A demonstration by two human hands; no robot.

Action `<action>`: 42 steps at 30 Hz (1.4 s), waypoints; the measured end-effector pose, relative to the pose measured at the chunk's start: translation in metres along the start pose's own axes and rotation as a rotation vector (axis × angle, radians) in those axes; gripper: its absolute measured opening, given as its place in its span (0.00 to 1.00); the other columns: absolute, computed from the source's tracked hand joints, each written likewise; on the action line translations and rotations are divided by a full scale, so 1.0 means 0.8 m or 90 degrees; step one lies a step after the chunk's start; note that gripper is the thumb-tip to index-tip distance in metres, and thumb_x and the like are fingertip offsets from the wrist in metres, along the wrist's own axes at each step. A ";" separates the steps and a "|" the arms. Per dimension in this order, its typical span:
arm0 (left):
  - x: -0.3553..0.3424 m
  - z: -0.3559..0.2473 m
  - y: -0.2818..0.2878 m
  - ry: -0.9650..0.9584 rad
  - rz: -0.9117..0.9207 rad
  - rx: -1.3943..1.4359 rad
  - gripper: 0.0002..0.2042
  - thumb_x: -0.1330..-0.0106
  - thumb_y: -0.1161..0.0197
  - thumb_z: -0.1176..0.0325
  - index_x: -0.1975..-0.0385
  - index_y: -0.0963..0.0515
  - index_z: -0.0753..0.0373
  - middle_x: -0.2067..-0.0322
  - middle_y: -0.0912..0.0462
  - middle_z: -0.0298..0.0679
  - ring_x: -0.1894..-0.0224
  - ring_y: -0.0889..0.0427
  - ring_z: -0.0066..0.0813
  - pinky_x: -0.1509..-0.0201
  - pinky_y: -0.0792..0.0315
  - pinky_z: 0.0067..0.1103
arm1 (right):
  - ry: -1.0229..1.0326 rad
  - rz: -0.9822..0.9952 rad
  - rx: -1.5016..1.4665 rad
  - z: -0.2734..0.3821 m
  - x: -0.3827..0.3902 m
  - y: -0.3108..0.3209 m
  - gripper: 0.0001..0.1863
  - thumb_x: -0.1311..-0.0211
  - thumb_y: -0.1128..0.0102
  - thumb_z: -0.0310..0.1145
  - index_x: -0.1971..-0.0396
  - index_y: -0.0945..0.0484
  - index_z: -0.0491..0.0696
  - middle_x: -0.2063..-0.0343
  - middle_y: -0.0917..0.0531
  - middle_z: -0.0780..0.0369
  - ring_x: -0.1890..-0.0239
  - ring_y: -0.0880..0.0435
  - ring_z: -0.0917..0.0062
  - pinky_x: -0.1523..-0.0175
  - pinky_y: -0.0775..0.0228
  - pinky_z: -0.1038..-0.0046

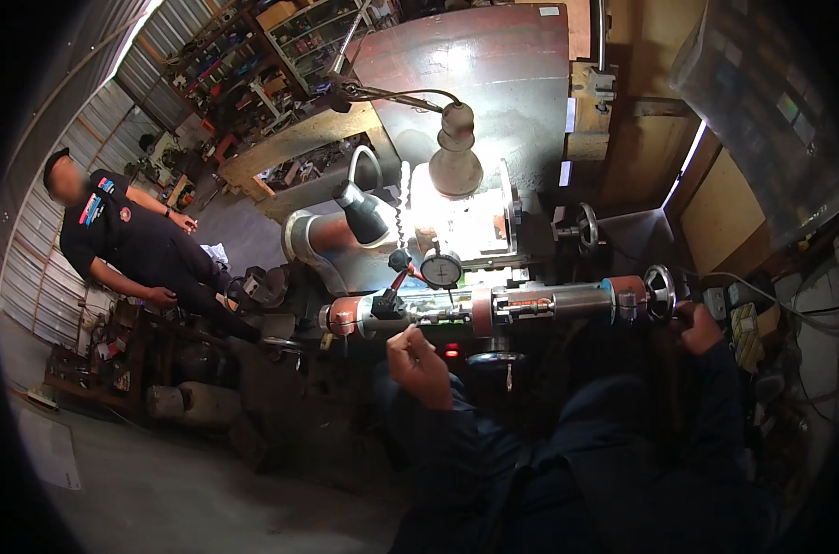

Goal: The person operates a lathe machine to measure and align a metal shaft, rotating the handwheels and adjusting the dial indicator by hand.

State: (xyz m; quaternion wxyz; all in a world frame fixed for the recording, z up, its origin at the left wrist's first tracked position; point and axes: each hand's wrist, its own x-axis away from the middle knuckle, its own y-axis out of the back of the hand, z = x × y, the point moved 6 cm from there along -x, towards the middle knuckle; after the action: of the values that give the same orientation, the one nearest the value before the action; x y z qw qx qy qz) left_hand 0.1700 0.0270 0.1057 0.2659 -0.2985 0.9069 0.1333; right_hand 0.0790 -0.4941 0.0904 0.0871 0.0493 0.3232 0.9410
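A long machine slide (574, 301) crosses in front of me, with copper-coloured ends and a chrome handwheel (659, 295) at the right. My right hand (696, 328) is closed at the wheel's right side, apparently on its handle. My left hand (419, 365) has its fingers pinched just below the shiny middle of the slide; what they hold, if anything, is too small to make out. A round dial gauge (441, 269) on a dark stand (387, 305) with a red arm sits above that spot. A black lamp (362, 210) stands behind, beside a brightly lit machine head (470, 222).
A person (138, 240) in dark clothes stands at the left, beside machinery and a cylinder (198, 406). A large metal plate (475, 65) is behind the machine, with cluttered shelves (290, 42) at back left. A cable (770, 288) and small items crowd the right.
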 end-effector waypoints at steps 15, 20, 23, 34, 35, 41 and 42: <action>-0.001 0.008 -0.007 0.024 -0.069 -0.063 0.06 0.31 0.40 0.72 0.65 0.22 0.70 0.66 0.19 0.43 0.63 0.19 0.35 0.56 0.26 0.27 | 0.071 -0.093 -0.115 -0.008 -0.094 0.006 0.05 0.36 0.45 0.20 0.63 0.20 0.42 0.69 0.16 0.64 0.64 0.20 0.84 0.56 0.28 0.77; 0.001 -0.001 -0.009 -0.019 -0.038 -0.094 0.07 0.31 0.40 0.71 0.66 0.23 0.70 0.67 0.19 0.44 0.63 0.19 0.38 0.56 0.26 0.28 | 0.091 -0.081 -0.117 -0.067 -0.113 -0.020 0.05 0.35 0.44 0.26 0.64 0.19 0.44 0.68 0.17 0.68 0.65 0.22 0.86 0.58 0.28 0.77; 0.000 -0.003 -0.009 -0.029 -0.034 -0.085 0.07 0.31 0.40 0.71 0.66 0.23 0.70 0.67 0.19 0.45 0.63 0.19 0.39 0.56 0.26 0.28 | 0.130 -0.075 -0.149 -0.078 -0.101 -0.031 0.06 0.36 0.41 0.30 0.63 0.18 0.44 0.67 0.16 0.67 0.63 0.21 0.84 0.56 0.27 0.75; 0.000 -0.012 -0.016 -0.070 -0.006 -0.088 0.05 0.32 0.38 0.72 0.65 0.22 0.68 0.67 0.19 0.44 0.64 0.19 0.39 0.58 0.26 0.28 | 0.057 0.028 -0.060 -0.056 -0.034 -0.029 0.12 0.32 0.43 0.34 0.57 0.17 0.42 0.63 0.13 0.63 0.60 0.18 0.79 0.53 0.26 0.73; 0.000 -0.013 -0.017 -0.076 0.003 -0.078 0.05 0.32 0.38 0.73 0.65 0.22 0.68 0.67 0.19 0.44 0.64 0.19 0.38 0.58 0.26 0.28 | 0.030 0.040 0.034 -0.061 -0.027 -0.024 0.12 0.31 0.44 0.33 0.57 0.18 0.41 0.64 0.14 0.62 0.60 0.18 0.79 0.53 0.27 0.73; 0.006 -0.019 -0.028 -0.067 0.045 -0.060 0.05 0.32 0.38 0.74 0.64 0.21 0.70 0.67 0.19 0.44 0.63 0.18 0.37 0.56 0.25 0.27 | -0.028 0.020 -0.041 -0.062 -0.009 0.005 0.11 0.33 0.43 0.31 0.59 0.19 0.39 0.67 0.14 0.62 0.60 0.19 0.80 0.53 0.29 0.76; 0.007 -0.019 -0.030 -0.062 0.047 -0.066 0.05 0.32 0.38 0.74 0.64 0.21 0.70 0.67 0.19 0.44 0.63 0.18 0.37 0.56 0.25 0.27 | -0.104 0.039 -0.012 -0.070 -0.009 0.005 0.10 0.34 0.42 0.30 0.60 0.19 0.39 0.67 0.15 0.62 0.60 0.19 0.80 0.52 0.30 0.76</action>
State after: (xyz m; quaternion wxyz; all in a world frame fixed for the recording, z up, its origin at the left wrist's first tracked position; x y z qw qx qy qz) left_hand 0.1750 -0.0008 0.1129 0.2884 -0.2714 0.8952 0.2044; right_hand 0.0769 -0.5320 0.0482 0.0845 0.1351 0.3043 0.9392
